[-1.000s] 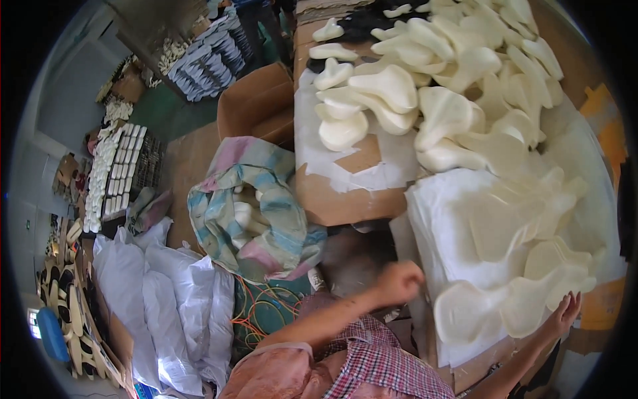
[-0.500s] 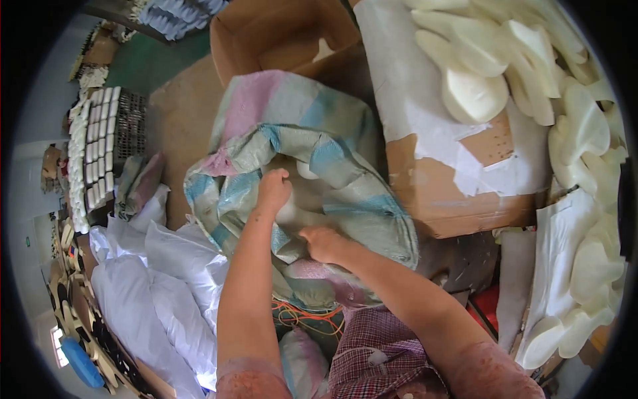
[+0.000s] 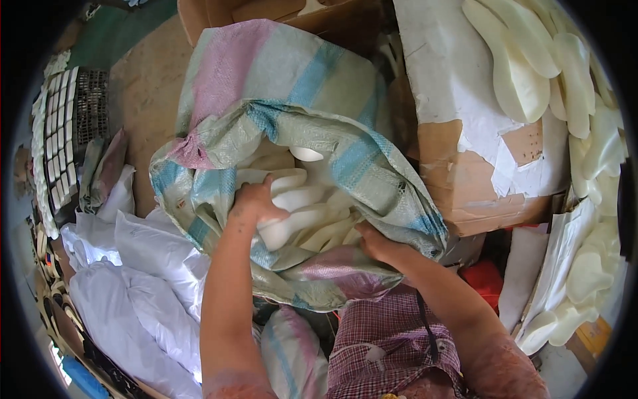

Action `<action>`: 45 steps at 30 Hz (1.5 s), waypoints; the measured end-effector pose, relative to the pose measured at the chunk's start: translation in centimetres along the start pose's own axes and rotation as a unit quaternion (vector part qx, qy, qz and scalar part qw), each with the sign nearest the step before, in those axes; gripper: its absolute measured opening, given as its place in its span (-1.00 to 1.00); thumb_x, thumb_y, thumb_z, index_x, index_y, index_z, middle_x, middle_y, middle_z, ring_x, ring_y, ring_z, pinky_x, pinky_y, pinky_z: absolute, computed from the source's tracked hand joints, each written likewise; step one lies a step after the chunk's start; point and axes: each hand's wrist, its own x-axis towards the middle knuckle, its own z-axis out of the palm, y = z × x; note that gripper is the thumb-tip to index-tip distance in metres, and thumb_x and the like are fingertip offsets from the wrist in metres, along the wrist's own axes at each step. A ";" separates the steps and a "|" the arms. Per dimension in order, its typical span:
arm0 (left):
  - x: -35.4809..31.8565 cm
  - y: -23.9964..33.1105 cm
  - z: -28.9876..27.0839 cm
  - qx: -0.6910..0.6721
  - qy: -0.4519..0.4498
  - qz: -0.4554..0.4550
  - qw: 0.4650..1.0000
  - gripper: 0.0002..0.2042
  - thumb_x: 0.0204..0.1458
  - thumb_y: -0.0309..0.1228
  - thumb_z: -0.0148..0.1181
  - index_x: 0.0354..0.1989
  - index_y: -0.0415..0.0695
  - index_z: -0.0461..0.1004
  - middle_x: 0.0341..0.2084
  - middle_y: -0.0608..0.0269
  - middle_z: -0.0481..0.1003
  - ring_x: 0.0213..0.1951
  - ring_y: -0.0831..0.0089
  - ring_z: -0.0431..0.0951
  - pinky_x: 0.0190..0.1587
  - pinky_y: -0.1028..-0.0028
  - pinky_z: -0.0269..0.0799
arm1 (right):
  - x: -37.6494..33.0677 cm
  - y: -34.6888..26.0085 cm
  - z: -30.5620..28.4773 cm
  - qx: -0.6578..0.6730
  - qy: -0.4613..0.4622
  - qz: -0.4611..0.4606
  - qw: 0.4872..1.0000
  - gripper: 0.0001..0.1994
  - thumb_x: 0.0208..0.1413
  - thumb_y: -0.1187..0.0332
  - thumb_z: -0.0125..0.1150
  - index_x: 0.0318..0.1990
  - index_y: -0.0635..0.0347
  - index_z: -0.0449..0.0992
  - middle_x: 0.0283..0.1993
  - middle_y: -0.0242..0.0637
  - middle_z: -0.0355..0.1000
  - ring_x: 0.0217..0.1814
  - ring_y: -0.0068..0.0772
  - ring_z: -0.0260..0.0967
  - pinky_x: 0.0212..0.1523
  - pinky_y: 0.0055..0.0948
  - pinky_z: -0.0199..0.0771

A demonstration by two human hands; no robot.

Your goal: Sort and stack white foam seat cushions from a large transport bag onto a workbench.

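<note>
A large woven sack [image 3: 279, 73] with pink and blue stripes lies in front of me, its mouth spread wide toward me. Inside are several cream-white foam insoles [image 3: 302, 218], loosely stacked. My left hand [image 3: 254, 203] reaches in at the left of the mouth. Its thumb and forefinger are spread apart against the insoles; the other fingers are hidden. At the near right rim, my right hand [image 3: 380, 243] is closed on the sack's edge, with some fingertips out of sight inside.
Right of the sack stands a cardboard box [image 3: 438, 179], with more pale foam pieces [image 3: 518, 86] heaped at far right. Full white bags [image 3: 133, 286] crowd the left side. Beyond the sack is an open carton [image 3: 292, 16]. Another striped sack [image 3: 292, 346] stands below my arms.
The sack's mouth is wider and the insoles inside now show. My left hand has shifted left and down, its thumb spreading. My right hand has moved right along the rim. The view has also shifted.
</note>
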 end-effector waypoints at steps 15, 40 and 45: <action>4.5 4.6 3.1 0.048 0.032 0.007 0.998 -0.30 -0.10 0.21 0.03 -0.09 -0.27 0.49 -0.14 -0.06 0.49 -0.01 0.06 0.44 0.08 0.22 0.27 | 3.7 9.6 10.9 0.324 -0.047 0.132 0.936 -0.55 0.23 0.19 -0.14 0.18 0.26 0.24 0.25 -0.02 0.16 0.29 -0.16 0.06 0.27 -0.35 -0.01; -1.0 8.9 5.5 0.112 -0.219 0.148 0.958 -0.21 -0.31 -0.05 0.29 0.19 -0.04 0.22 0.00 0.09 0.39 0.08 0.12 0.34 0.12 0.09 0.13 | 3.3 3.3 7.7 0.231 -0.130 0.053 0.963 -0.51 0.14 0.06 -0.04 0.15 0.14 0.28 0.07 -0.20 0.35 0.11 -0.23 0.28 0.17 -0.31 0.17; -2.4 12.0 7.3 0.225 0.060 0.226 0.946 -0.44 -0.20 -0.36 0.20 0.10 -0.04 0.29 -0.12 0.18 0.43 -0.04 0.21 0.39 0.08 -0.01 0.09 | 3.6 3.1 9.4 0.248 -0.131 0.029 0.960 -0.51 0.12 0.07 -0.02 0.14 0.13 0.29 0.06 -0.20 0.36 0.10 -0.22 0.29 0.16 -0.31 0.19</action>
